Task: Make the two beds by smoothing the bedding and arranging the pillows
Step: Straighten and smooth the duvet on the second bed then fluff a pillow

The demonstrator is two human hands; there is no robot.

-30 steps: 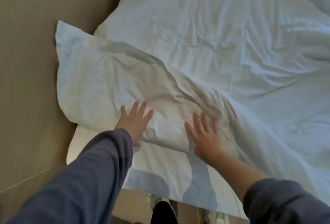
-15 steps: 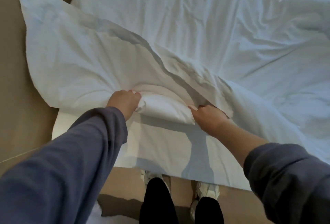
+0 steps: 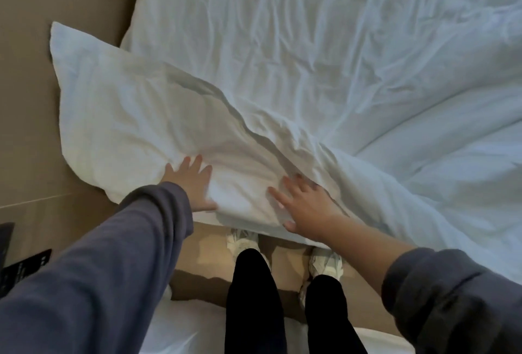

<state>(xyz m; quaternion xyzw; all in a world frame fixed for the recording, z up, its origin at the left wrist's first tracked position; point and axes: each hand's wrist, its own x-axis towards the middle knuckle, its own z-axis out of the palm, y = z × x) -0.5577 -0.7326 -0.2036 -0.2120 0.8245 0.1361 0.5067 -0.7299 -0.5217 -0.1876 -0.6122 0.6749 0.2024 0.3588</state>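
At the near-left corner of the bed [image 3: 282, 28], the white pillow [image 3: 135, 116] lies right under my hands; long side runs far-L to near-R; L hand [image 3: 195, 184] and R hand [image 3: 308, 209] both flat, fingers spread, pressing its near edge; L is closer to the far corner, so I'd push from there.

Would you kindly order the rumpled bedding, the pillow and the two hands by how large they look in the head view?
1. bedding: largest by far.
2. pillow.
3. left hand and right hand: about alike; the sleeve covers part of the left, so I leave them unranked.
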